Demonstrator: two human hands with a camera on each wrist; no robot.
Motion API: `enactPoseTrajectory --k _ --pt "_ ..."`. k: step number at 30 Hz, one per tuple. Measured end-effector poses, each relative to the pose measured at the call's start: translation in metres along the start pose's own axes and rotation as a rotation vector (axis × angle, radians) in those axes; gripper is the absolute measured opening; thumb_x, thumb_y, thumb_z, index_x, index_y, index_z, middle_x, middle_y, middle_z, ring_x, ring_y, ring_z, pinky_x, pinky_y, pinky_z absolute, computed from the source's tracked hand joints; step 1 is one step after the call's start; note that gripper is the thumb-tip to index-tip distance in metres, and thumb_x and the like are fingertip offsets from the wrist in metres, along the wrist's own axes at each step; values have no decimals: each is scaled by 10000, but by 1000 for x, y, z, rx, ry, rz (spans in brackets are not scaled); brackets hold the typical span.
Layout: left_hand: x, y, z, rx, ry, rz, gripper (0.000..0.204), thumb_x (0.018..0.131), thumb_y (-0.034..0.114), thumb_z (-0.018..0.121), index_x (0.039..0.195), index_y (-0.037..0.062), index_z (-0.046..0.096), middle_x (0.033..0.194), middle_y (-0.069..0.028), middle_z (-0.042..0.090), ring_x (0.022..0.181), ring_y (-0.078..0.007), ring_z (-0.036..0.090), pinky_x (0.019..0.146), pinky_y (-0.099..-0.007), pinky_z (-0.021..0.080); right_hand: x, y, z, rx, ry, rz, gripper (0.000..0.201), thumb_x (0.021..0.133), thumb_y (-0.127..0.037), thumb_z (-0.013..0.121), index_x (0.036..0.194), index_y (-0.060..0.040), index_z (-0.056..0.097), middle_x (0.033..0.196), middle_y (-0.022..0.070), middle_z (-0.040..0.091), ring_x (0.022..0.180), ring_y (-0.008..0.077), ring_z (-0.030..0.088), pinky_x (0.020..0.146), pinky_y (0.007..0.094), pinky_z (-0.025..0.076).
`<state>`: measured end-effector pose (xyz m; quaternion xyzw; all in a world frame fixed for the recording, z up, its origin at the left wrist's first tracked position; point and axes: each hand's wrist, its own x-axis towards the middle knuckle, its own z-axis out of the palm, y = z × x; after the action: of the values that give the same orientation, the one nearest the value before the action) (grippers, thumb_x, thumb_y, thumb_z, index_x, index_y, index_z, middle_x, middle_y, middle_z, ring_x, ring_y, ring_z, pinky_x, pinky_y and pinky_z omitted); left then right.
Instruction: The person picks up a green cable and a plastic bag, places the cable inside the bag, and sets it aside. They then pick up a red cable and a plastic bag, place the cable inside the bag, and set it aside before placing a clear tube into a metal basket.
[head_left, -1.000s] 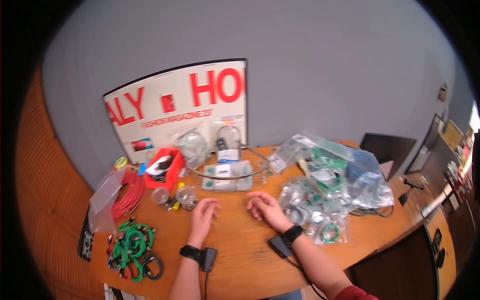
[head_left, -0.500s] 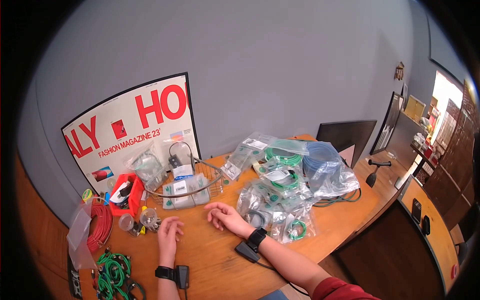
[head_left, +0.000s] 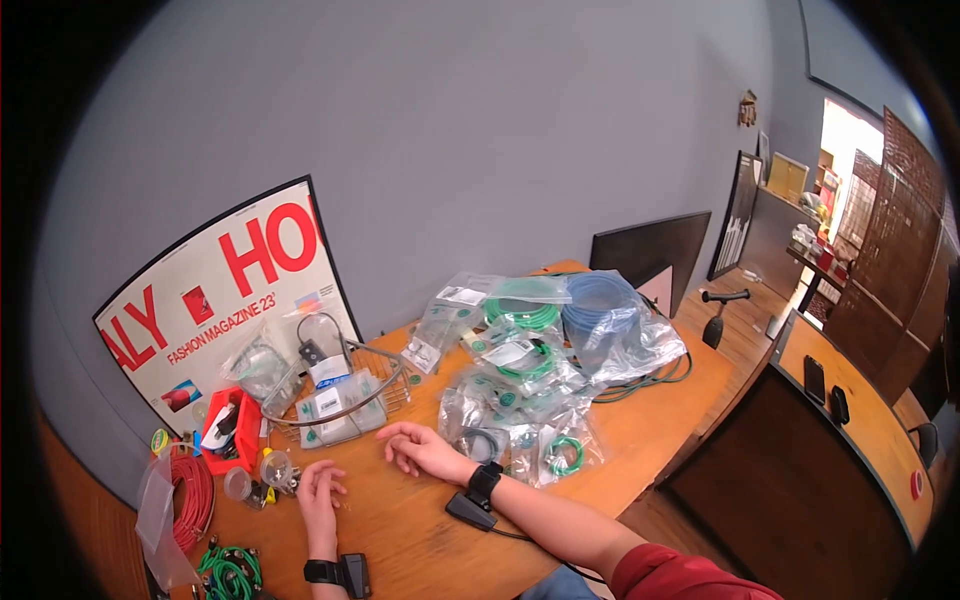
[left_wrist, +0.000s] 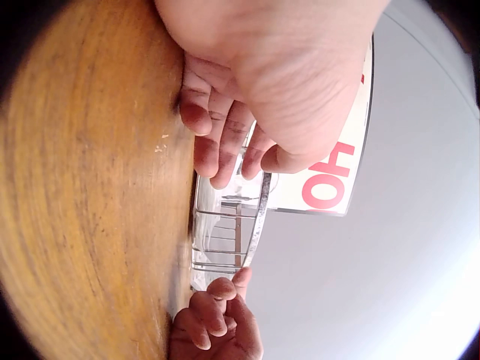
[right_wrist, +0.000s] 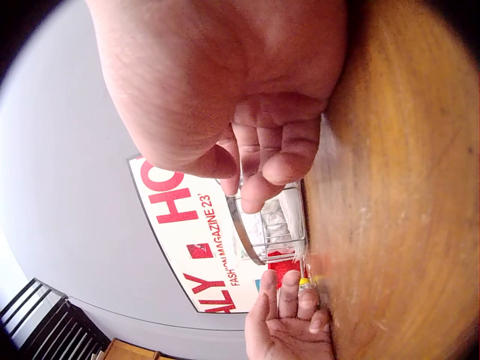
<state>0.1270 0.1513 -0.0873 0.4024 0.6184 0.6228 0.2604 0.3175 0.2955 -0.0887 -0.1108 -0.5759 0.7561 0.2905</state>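
Note:
My left hand (head_left: 320, 500) rests on the wooden table (head_left: 400, 530), its fingers loosely bent with nothing between them. Also on the table, to its right, lies my right hand (head_left: 428, 452), likewise relaxed and holding nothing. Beyond both hands stands a wire basket (head_left: 392, 392) with bagged parts (head_left: 340, 408) in it. Close to the left hand are a clear round container (head_left: 277, 468) and a smaller clear lid-like piece (head_left: 237, 484). Right of the right hand lie clear bags (head_left: 520, 425) of green and grey cables. In the left wrist view the basket's wires (left_wrist: 225, 217) show past the fingers.
A red bin (head_left: 232, 430) with small items stands back left. Red cable (head_left: 192, 500) and green cables (head_left: 230, 572) lie at the left edge. Coiled blue hose (head_left: 603, 305) in plastic sits back right. A poster (head_left: 225, 300) leans on the wall.
The head view has turned to the right, so the table and its things appear shifted left. Both hands keep their loose pose on the table.

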Motion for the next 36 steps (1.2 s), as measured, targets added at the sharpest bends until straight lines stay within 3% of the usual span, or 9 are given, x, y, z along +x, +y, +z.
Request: enactPoseTrajectory --k 1,14,23,36 --pt "0 2 1 -13 9 -2 164 953 147 506 1066 61 588 897 -32 650 634 -60 553 490 -166 346 0 0 0 -20 0 -1 263 978 -127 423 1205 -30 515 825 12 597 584 53 525 503 185 426" --pt "-1 4 1 25 -10 19 197 964 195 466 1065 76 587 899 -28 646 658 -58 544 505 -173 353 2 4 -1 -11 -6 -26 244 972 -127 426 1176 -54 540 814 12 601 562 59 521 475 184 410" --pt "2 -2 -1 64 -4 14 200 971 196 463 1086 71 568 909 -26 640 643 -50 536 488 -163 335 5 5 -2 16 16 -48 337 1018 -326 385 1099 -63 579 753 6 574 538 68 526 456 193 405" --pt "9 -16 -10 70 4 49 229 979 209 454 1119 76 577 907 -17 625 649 -40 528 482 -156 324 3 6 -3 19 44 -98 326 1002 -323 417 1071 -46 575 742 22 585 510 70 508 431 194 394"
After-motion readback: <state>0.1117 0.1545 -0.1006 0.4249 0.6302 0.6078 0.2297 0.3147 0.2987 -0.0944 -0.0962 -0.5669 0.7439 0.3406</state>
